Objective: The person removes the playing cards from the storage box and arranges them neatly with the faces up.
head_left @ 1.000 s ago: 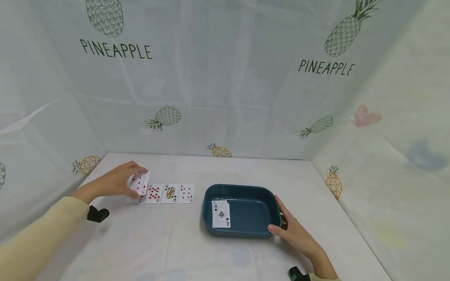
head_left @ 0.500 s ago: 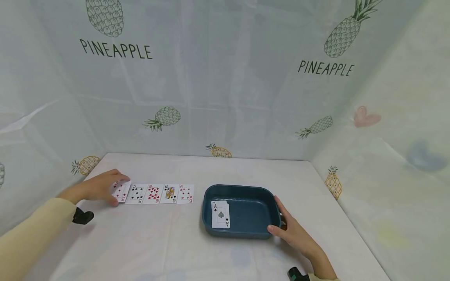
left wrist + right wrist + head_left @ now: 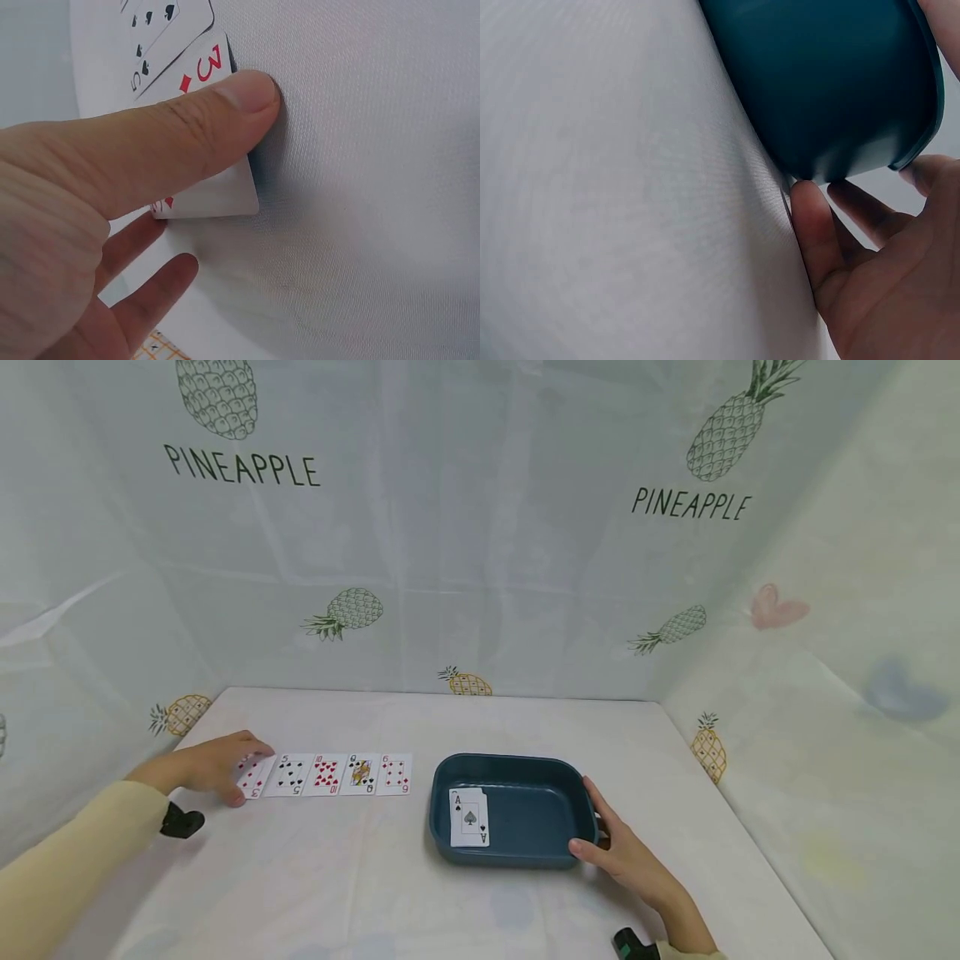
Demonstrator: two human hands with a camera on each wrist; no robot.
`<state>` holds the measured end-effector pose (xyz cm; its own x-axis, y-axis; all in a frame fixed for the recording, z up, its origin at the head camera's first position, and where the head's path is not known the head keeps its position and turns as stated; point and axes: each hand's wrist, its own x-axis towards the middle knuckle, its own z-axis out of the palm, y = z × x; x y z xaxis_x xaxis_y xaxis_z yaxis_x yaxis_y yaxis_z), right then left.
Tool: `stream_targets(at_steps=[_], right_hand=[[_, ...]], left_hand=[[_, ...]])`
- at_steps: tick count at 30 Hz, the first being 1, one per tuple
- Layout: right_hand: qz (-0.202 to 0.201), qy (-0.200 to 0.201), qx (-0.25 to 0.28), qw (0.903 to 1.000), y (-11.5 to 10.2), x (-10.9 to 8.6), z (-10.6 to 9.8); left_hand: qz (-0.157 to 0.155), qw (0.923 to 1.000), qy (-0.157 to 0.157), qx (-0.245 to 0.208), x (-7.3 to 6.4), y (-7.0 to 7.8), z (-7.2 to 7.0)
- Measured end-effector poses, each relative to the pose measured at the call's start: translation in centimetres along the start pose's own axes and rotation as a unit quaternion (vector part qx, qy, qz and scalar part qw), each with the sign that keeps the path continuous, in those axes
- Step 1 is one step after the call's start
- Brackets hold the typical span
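Note:
My left hand pinches the three of diamonds by its near and far edges, at the left end of a row of playing cards. In the left wrist view the thumb crosses the card's face, close over the cloth and beside the five of spades. To its right lie a ten of hearts, a queen and a six of diamonds. At the right end of a dark blue dish, my right hand grips the rim with the thumb; its other fingers are against the outer wall.
Inside the dish, at its left, an ace of spades lies over another card whose edge shows. White cloth covers the table. A pineapple-print curtain stands behind and at both sides.
My left hand has moved left with the three of diamonds, from over the five of spades to the row's left end, and the card has come down flatter. My right hand stays on the dish.

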<state>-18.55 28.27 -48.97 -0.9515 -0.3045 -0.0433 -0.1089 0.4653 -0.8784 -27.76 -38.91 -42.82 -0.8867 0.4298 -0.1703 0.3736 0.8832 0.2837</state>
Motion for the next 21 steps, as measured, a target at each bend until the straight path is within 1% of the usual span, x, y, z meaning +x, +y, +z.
stream_targets(at_steps=[3,7,13,18,21], right_hand=[[-0.003,0.0,0.0,1.0,0.09,0.04,0.0],[-0.007,0.0,0.001,1.0,0.19,0.06,-0.02],[-0.007,0.001,-0.003,1.0,0.16,0.05,-0.04],[-0.002,-0.001,0.0,1.0,0.07,0.06,-0.03],[0.001,-0.002,0.002,1.0,-0.01,0.06,-0.05]], left_hand=[[0.002,1.0,-0.004,0.004,0.3,-0.16,0.13],[-0.002,1.0,-0.004,0.001,0.47,-0.23,0.21],[0.0,1.0,-0.005,-0.006,0.37,-0.08,0.1],[-0.005,0.9999,-0.008,-0.012,0.26,0.1,-0.14],[-0.001,1.0,0.0,-0.009,0.3,0.2,-0.28]])
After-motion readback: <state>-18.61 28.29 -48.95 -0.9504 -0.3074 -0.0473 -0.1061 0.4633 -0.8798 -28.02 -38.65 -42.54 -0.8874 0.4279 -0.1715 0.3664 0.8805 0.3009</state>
